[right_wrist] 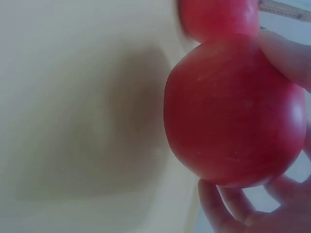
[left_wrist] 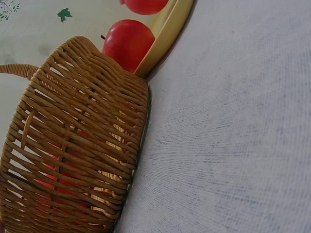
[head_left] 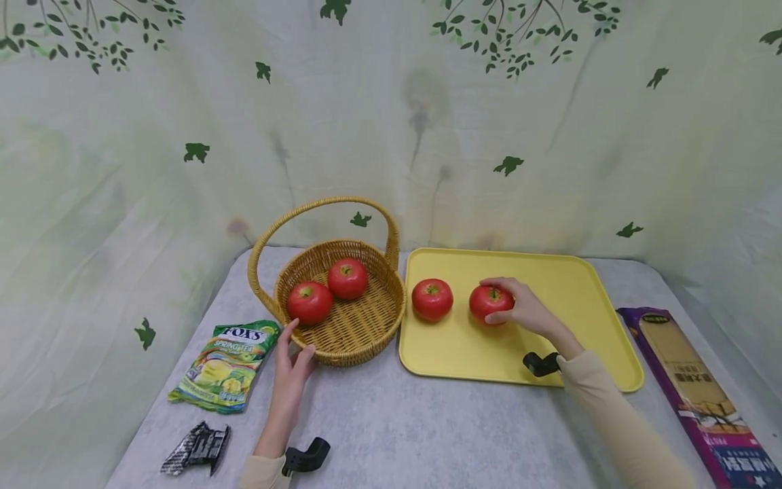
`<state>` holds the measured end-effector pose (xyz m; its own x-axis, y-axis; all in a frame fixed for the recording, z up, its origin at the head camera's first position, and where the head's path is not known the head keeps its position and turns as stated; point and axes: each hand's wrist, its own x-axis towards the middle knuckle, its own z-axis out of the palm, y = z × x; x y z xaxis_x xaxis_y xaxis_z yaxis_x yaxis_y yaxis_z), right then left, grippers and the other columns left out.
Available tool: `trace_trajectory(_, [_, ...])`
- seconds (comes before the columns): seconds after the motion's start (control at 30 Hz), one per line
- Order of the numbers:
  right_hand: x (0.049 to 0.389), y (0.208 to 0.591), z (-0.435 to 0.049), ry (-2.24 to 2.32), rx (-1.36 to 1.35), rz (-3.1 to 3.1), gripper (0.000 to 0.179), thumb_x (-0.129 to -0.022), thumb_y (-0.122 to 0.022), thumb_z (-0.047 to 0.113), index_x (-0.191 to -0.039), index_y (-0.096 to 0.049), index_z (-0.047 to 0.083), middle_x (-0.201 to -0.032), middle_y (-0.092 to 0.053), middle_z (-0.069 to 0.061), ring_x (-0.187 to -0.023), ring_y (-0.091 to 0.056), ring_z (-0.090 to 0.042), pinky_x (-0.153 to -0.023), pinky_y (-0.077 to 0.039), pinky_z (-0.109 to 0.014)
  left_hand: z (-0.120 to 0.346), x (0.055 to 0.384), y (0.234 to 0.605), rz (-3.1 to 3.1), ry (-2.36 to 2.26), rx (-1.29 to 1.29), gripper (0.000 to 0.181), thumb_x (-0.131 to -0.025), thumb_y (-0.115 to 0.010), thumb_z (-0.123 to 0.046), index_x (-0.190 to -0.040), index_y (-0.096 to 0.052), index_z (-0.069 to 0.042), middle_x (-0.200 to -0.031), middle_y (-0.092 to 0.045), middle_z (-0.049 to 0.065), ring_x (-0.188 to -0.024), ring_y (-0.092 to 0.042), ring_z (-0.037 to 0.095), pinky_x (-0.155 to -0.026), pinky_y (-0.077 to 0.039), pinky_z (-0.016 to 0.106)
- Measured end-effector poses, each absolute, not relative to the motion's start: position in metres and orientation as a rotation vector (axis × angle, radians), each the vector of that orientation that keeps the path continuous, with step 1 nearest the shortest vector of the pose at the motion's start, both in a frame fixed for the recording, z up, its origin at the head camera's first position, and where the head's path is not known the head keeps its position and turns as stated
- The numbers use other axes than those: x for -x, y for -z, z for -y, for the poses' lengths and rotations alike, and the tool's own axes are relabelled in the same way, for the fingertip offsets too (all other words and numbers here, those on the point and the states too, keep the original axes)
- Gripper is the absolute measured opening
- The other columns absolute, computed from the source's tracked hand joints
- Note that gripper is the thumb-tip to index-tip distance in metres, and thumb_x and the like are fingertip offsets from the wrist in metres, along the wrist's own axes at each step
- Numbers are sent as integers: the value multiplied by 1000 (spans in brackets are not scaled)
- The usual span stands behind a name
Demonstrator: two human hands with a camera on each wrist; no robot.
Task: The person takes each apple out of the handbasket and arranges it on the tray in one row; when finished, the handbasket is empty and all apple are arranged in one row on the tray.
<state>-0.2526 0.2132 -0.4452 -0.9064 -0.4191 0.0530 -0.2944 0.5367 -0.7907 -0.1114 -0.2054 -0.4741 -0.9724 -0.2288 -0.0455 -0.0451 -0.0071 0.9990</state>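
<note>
My right hand (head_left: 519, 309) grips a red apple (head_left: 487, 305) over the yellow tray (head_left: 562, 299). In the right wrist view the thumb and fingers wrap opposite sides of this apple (right_wrist: 235, 111); whether it touches the tray is unclear. To its left, another red apple (head_left: 432, 299) sits on the tray. Two more apples, a front one (head_left: 310, 303) and a rear one (head_left: 348, 278), lie inside the wicker basket (head_left: 360, 333). My left hand (head_left: 290, 373) touches the basket's near left rim with extended fingers. The left wrist view shows the basket's woven side (left_wrist: 73, 141) but hardly any hand.
A green candy bag (head_left: 226, 367) lies left of the basket, with black wrapped packets (head_left: 197, 448) nearer the front. A long purple pasta package (head_left: 702, 401) lies right of the tray. The basket's tall handle (head_left: 324, 202) arches upward, and a patterned curtain hangs behind the table.
</note>
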Motion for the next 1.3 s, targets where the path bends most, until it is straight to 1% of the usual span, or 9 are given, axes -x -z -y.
trace_trajectory(0.23, [255, 453, -204, 1242, 661, -2668, 65, -74, -82, 15, -132, -54, 10, -133, -47, -16, -120, -37, -37, -91, -42, -57, 204, 111, 475, 2101, 2133, -280, 57, -103, -41, -12, -153, -15, -23, -155, -6, 7, -132, -30, 33, -104, -32, 52])
trace_trajectory(0.33, [256, 454, -201, 1231, 676, -2670, 65, -74, -81, 15, -132, -53, 9, -133, -47, -16, -120, -37, -37, -94, -37, -57, 205, 111, 476, 2096, 2131, -286, 57, -103, -41, -12, -153, -16, -23, -155, -7, 7, -131, -31, 32, -104, -33, 51])
trace_trajectory(0.47, [256, 453, -200, 1211, 684, -2645, 65, -77, -79, 17, -135, -50, 8, -133, -46, -18, -120, -38, -38, -95, -36, -58, 206, 112, 477, 2100, 2126, -293, 56, -103, -42, -12, -152, -17, -22, -154, -8, 8, -131, -32, 30, -103, -34, 49])
trace_trajectory(0.6, [255, 450, -202, 1239, 647, -2569, 67, -83, -75, 20, -140, -43, 5, -135, -42, -21, -122, -36, -40, -95, -39, -58, 207, 112, 478, 2111, 2113, -296, 56, -103, -42, -12, -152, -18, -22, -154, -9, 8, -131, -32, 30, -102, -35, 49])
trace_trajectory(0.73, [256, 447, -204, 1354, 571, -2507, 66, -86, -71, 21, -142, -40, 4, -138, -39, -21, -125, -35, -40, -100, -34, -58, 208, 112, 478, 2116, 2103, -310, 56, -103, -42, -12, -152, -18, -23, -154, -9, 6, -129, -34, 29, -102, -35, 49])
trace_trajectory(0.93, [256, 436, -198, 1570, 655, -2524, 53, -89, -68, 15, -136, -48, 1, -136, -46, -22, -124, -36, -41, -108, -22, -56, 207, 112, 477, 2116, 2097, -302, 56, -103, -42, -12, -152, -18, -22, -154, -8, 7, -129, -33, 31, -102, -35, 51])
trace_trajectory(1.03, [257, 429, -189, 1671, 723, -2480, 48, -89, -67, 11, -132, -51, 0, -133, -48, -23, -121, -39, -43, -107, -26, -54, 206, 112, 477, 2107, 2104, -300, 55, -103, -41, -12, -152, -18, -22, -154, -7, 6, -129, -33, 32, -103, -34, 51])
trace_trajectory(1.17, [254, 416, -169, 1714, 787, -2396, 44, -89, -66, 6, -130, -52, -2, -131, -51, -20, -118, -44, -44, -103, -34, -54, 205, 112, 476, 2102, 2105, -300, 55, -103, -42, -12, -152, -18, -21, -154, -6, 5, -129, -32, 32, -103, -34, 52])
trace_trajectory(1.3, [251, 405, -140, 1696, 854, -2329, 43, -89, -64, 0, -129, -51, -7, -130, -51, -23, -116, -46, -48, -100, -35, -58, 204, 112, 476, 2101, 2115, -307, 56, -103, -42, -13, -152, -18, -22, -155, -5, 3, -130, -31, 32, -103, -34, 52])
